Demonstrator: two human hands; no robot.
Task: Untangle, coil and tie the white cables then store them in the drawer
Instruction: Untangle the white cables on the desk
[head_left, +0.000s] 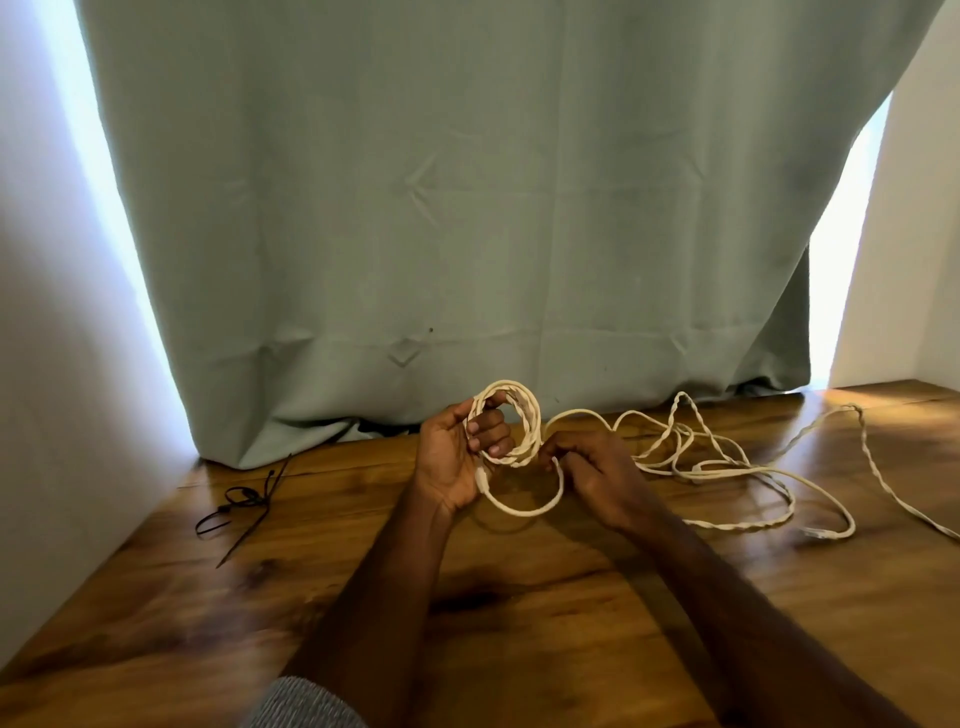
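A small coil of white cable (521, 422) stands upright in my left hand (453, 457), whose fingers are curled through the loops. One loose loop (524, 512) of the same cable hangs below the coil and runs into my right hand (592, 470), which pinches it just right of the coil. More white cable lies in a loose tangle (696, 457) on the wooden table (519, 597) to the right of my hands, with a strand (883, 478) trailing off toward the right edge. No drawer is in view.
Black cable ties (236, 512) lie on the table to the left of my hands. A grey-green curtain (467, 208) hangs behind the table's far edge, with white walls on both sides. A grey sleeve (306, 704) shows at the bottom.
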